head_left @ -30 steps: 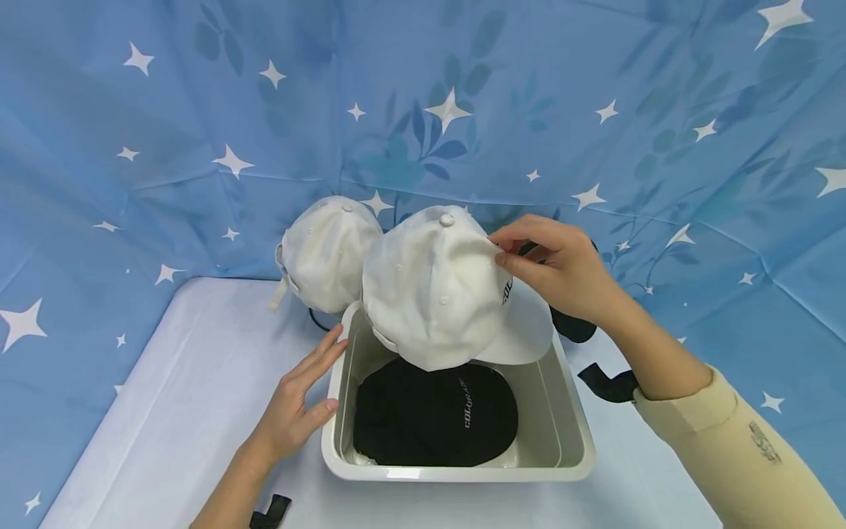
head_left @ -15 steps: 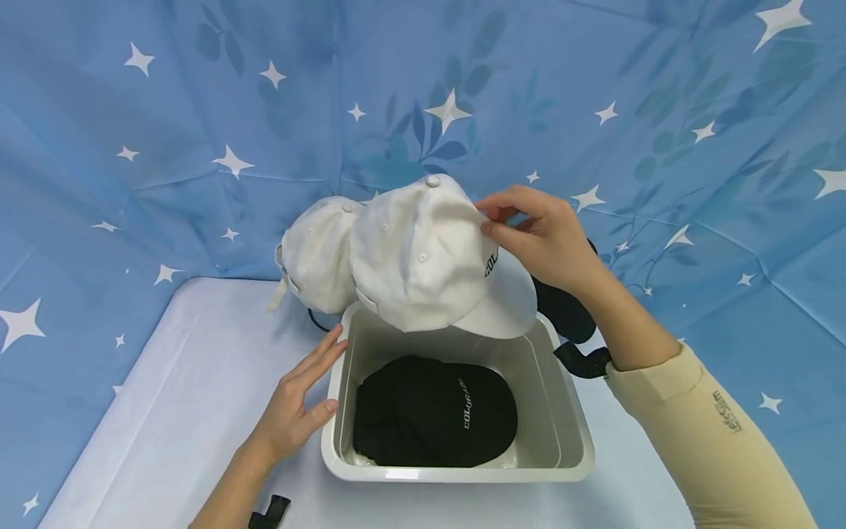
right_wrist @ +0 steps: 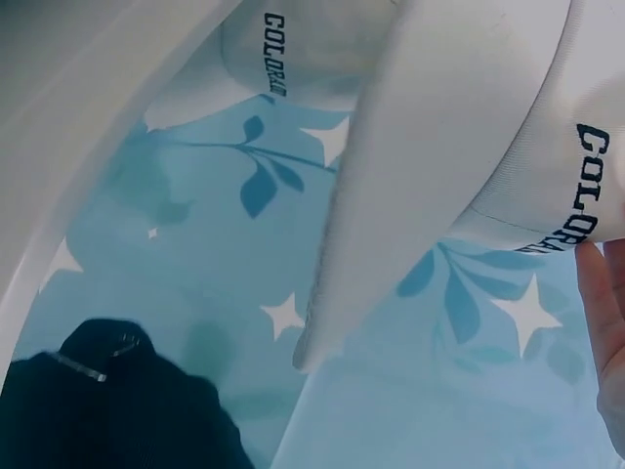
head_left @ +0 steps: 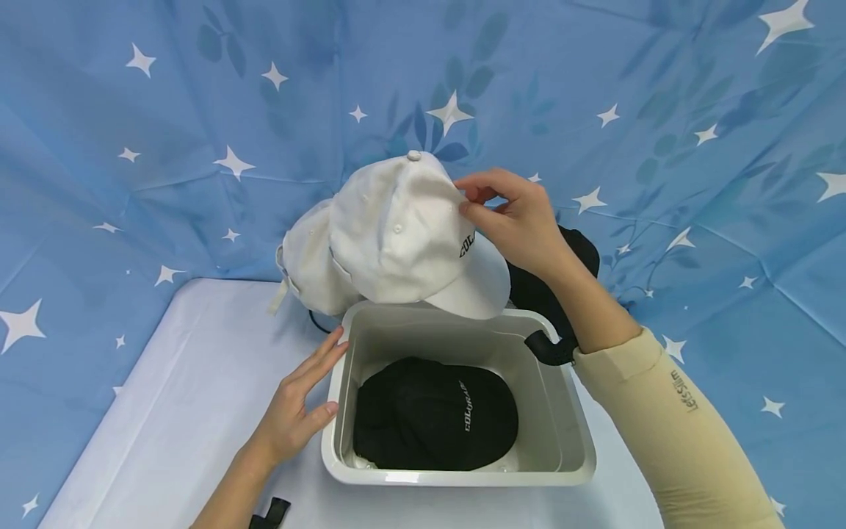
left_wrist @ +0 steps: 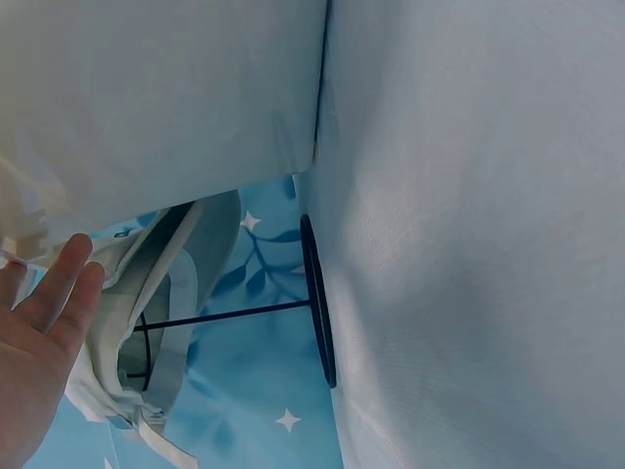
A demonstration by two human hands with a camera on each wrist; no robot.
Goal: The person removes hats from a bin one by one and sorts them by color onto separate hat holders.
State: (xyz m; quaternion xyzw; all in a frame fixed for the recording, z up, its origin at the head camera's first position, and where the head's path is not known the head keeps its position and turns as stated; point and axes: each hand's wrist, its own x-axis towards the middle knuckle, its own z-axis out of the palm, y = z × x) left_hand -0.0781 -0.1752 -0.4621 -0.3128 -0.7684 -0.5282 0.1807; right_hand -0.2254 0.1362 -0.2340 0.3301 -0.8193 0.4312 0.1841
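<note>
Thumb and fingertips of the right hand (head_left: 512, 217) pinch a white cap (head_left: 410, 235) near the top of its front. The white cap is up by the far edge of the bin (head_left: 456, 478), with its brim pointing to the bin's right. Dark letters on its front start with "COLORA", and the rest can't be seen.

The left hand (head_left: 291, 411) holds nothing. Its fingers are spread out, and their tips touch the bin's left side.

Inside the bin, on the bottom, lies a black cap (head_left: 429, 415). It has pale writing that starts with "COLORA", but the end is hard to read.

Past the bin's far left corner is another white cap (head_left: 307, 257), partly hidden by the first one. Its front has dark letters too, "COLORA" and a bit more. It sits on a thin black stand (left_wrist: 317, 303). Whether the two pale caps touch, one cannot tell.

Behind the bin's far right corner is something black (head_left: 537, 294), partly hidden by the arm. The cream sleeve (head_left: 687, 441) to the bin's right says "LetsSlim". Under the bin is a white cloth (head_left: 165, 382), and behind it hangs a blue curtain (head_left: 396, 66) with white stars.
</note>
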